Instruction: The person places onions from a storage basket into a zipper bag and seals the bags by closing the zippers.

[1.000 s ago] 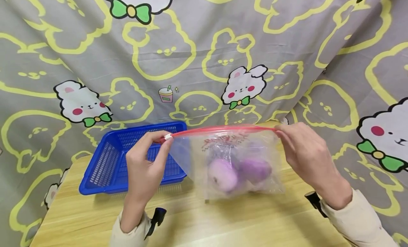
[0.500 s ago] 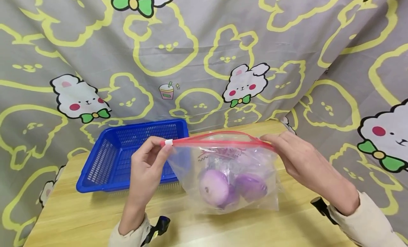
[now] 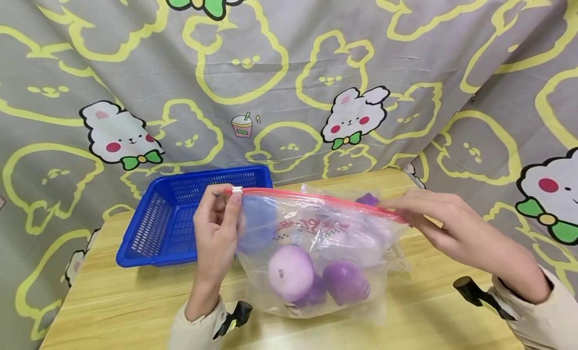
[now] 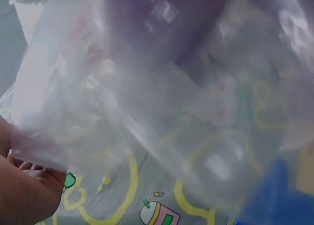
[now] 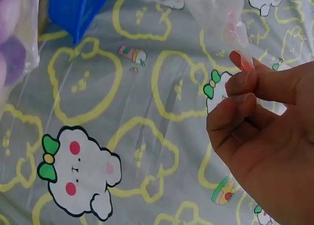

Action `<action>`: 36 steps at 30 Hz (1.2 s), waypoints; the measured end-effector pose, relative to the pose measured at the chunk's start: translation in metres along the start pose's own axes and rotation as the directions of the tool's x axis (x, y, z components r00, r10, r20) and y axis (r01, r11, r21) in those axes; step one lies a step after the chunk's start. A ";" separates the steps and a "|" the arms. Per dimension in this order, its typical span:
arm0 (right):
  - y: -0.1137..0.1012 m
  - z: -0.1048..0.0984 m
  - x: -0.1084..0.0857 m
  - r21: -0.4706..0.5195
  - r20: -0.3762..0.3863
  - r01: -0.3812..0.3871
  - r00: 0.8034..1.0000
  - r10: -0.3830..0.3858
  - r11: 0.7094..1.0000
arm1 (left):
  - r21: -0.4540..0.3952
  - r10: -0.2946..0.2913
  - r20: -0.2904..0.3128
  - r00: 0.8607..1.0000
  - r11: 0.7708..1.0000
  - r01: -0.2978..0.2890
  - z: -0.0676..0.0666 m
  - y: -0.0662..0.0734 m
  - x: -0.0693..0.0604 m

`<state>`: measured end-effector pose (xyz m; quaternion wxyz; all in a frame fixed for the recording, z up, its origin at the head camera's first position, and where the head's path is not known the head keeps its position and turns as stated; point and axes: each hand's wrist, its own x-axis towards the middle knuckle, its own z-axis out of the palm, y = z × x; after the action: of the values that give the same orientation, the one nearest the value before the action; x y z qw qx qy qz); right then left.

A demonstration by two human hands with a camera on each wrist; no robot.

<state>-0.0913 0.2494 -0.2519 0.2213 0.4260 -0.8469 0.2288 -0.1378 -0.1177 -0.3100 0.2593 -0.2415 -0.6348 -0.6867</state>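
A clear slider zip bag (image 3: 257, 289) with a red top strip and red print hangs in front of me, several purple onions (image 3: 291, 273) at its bottom. My left hand (image 3: 214, 232) pinches the strip's left end, its thumb by the white slider (image 3: 237, 190). At the right end, which tilts lower, my right hand (image 3: 447, 227) pinches the red strip between thumb and finger. In the right wrist view, that hand (image 5: 270, 122) pinches the red edge. The left wrist view shows my left hand (image 4: 29, 190) beside blurred, translucent plastic (image 4: 137, 107).
Behind the bag, another clear bag (image 3: 399, 259) shows partly, with a purple piece (image 3: 368, 199) in it. A blue slotted basket (image 3: 151, 229) stands left on the wooden table (image 3: 99, 289). A patterned curtain (image 3: 271, 84) closes off the back and right.
The bag has come down and nearer, its right end dipping as my right hand shifts right and lower. Its strip bowed apart half a second ago and now lies nearly together. The bag behind has become visible.
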 end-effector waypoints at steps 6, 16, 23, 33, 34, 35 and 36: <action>0.003 0.008 0.013 -0.230 -0.118 0.014 0.992 -0.042 0.973 | 0.103 -0.005 0.014 1.000 0.995 0.004 -0.002 -0.002 -0.001; 0.031 0.037 0.017 -0.300 -0.085 -0.145 0.988 0.125 0.943 | 0.110 0.107 -0.065 0.992 0.989 -0.099 0.012 -0.007 -0.002; 0.006 0.047 0.043 -0.220 -0.183 -0.099 0.981 0.059 0.970 | 0.152 0.163 0.041 0.986 0.974 -0.168 0.017 -0.001 -0.007; -0.064 0.074 0.115 -0.153 -0.021 0.148 0.988 -0.153 0.977 | 0.308 0.327 0.229 0.917 0.869 -0.387 0.018 0.022 -0.014; -0.066 0.077 0.119 -0.175 -0.005 0.172 0.984 -0.176 0.969 | 0.315 0.333 0.239 0.912 0.862 -0.398 0.018 0.024 -0.014; -0.066 0.080 0.122 -0.194 0.007 0.194 0.980 -0.197 0.962 | 0.323 0.338 0.246 0.908 0.855 -0.406 0.018 0.025 -0.014; -0.066 0.082 0.124 -0.204 0.015 0.214 0.976 -0.215 0.955 | 0.332 0.339 0.251 0.907 0.849 -0.410 0.017 0.026 -0.014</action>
<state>-0.1182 0.0899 -0.2337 0.2905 0.4896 -0.8139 0.1166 -0.1100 -0.1011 -0.2988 0.3706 -0.3685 -0.7164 -0.4622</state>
